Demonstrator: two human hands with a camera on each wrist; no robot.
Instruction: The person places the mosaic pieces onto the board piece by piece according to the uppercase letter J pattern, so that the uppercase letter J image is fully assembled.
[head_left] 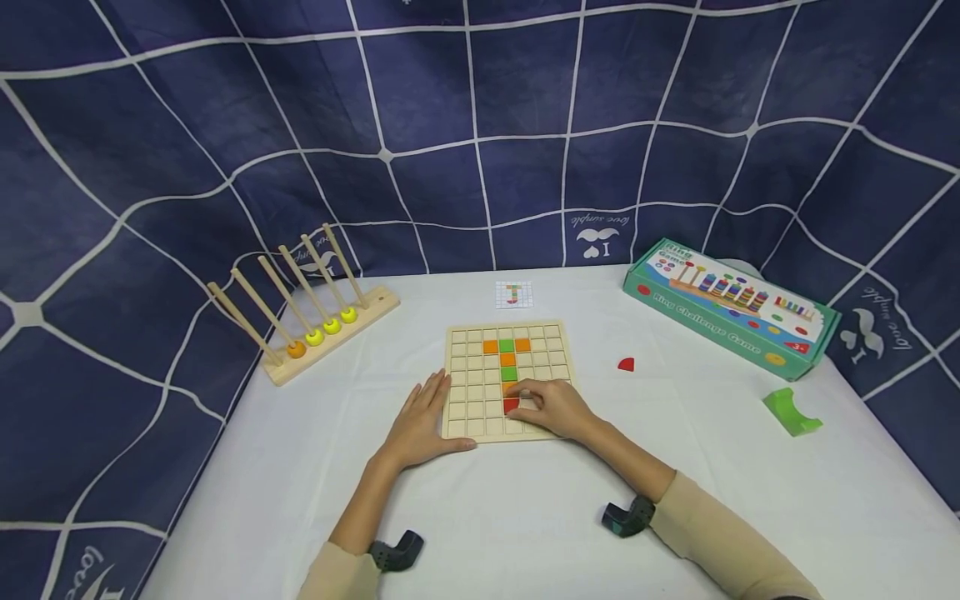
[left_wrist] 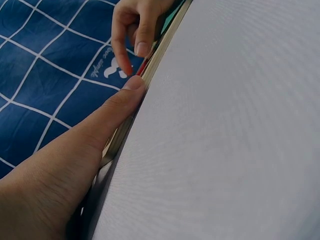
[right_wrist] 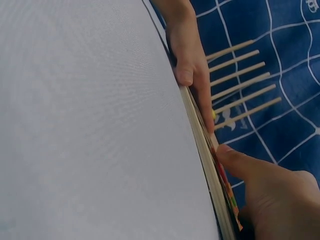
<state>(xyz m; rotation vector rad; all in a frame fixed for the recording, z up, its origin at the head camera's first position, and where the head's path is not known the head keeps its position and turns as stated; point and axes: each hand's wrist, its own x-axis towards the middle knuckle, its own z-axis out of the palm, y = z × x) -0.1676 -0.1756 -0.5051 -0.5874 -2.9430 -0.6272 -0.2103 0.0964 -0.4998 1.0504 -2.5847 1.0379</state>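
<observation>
A wooden grid board [head_left: 461, 392] lies on the white table. Orange and green square tiles form a T shape in its cells, with a red tile [head_left: 511, 406] at the lower end of the stem. My right hand [head_left: 558, 408] is over the board, its thumb and index finger at opposite edges of the red tile; its other fingers are partly hidden. Along the board's left side rests my left hand [head_left: 420, 425], fingers straight and thumb stretched to the near edge. In the left wrist view, the left thumb [left_wrist: 117, 107] touches that edge.
A small pattern card [head_left: 513, 294] lies behind the board. Right of it are a red quarter-round piece [head_left: 626, 364], a green ring game box [head_left: 731, 308] and a green curved block [head_left: 791, 412]. A wooden peg stand [head_left: 330, 337] with beads stands left.
</observation>
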